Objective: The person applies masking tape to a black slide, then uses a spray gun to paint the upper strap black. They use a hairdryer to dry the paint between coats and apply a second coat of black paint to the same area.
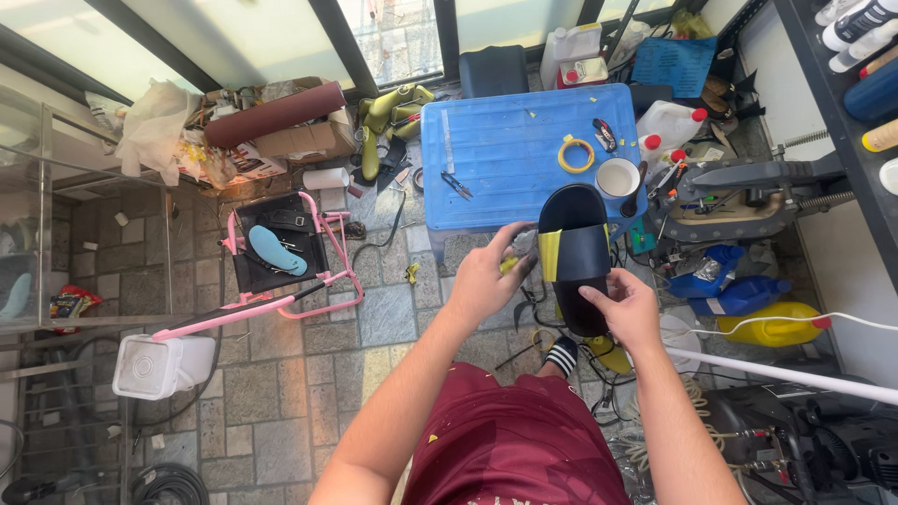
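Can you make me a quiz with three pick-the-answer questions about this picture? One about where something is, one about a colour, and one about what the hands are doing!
1. Where is the yellow tape ring?
A. on the blue table
B. on the floor
C. on the pink stand

2. What colour is the slide sandal?
A. red
B. black
C. white

3. What are the hands doing?
A. resting empty
B. both on the sandal
C. holding scissors

Answers: 1 A, the ring lies on the tabletop near the white cup. 2 B, sole and strap are black, with yellow tape at the strap's edge. 3 B, the left hand and right hand grip it on either side.
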